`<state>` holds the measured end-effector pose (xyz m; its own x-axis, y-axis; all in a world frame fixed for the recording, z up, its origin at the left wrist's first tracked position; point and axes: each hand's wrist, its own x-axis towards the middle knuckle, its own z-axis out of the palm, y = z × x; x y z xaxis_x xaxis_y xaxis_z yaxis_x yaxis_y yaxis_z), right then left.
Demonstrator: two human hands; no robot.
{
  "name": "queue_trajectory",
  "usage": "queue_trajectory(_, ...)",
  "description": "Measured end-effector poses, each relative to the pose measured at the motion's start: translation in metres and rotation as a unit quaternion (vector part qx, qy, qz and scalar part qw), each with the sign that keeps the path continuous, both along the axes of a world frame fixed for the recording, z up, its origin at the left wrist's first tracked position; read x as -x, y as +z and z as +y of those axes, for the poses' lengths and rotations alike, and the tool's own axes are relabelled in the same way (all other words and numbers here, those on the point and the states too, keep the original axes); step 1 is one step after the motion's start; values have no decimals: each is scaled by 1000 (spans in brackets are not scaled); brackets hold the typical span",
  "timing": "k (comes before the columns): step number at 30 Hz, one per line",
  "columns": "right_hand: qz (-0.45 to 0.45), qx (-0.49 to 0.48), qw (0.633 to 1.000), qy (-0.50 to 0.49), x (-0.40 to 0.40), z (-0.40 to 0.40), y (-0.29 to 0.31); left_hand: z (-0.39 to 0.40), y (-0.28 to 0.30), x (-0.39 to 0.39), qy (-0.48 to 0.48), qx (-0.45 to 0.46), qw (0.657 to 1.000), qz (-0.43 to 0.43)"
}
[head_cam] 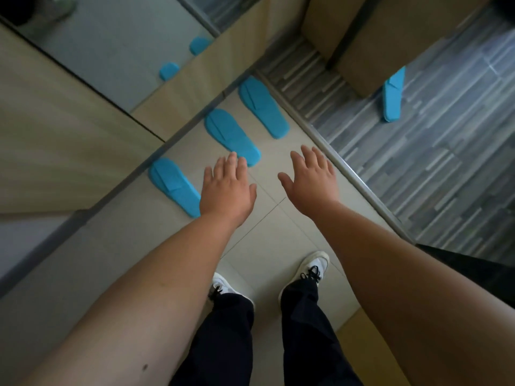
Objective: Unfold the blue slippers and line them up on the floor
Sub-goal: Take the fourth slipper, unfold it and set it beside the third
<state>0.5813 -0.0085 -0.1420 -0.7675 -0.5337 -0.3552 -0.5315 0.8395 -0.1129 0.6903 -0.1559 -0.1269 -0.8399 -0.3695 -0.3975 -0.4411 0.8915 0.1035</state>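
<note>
We hold both arms out and down, palms facing the floor. Our left hand point(227, 190) is spread with nothing in it, and so is our right hand point(312, 181). Three blue slippers point(231, 136) lie flat in a row on the pale tile floor point(267, 232), along the base of a mirrored door point(117, 59); our left hand covers the heel of the nearest. A fourth slipper point(393, 96) lies well apart on the striped grey floor point(434, 162), partly hidden behind a wooden panel point(370, 45). Our white shoes point(313, 267) show below.

Tiled floor point(267, 218) carries three flat slippers point(231, 136) in a row; a fourth slipper point(393, 98) lies on striped flooring point(432, 151).
</note>
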Motion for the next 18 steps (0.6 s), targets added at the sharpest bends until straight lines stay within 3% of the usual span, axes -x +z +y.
queue_trajectory(18, 1, 15, 992, -128, 152, 184, -17, 168, -11, 201, -138, -1, 990, -26)
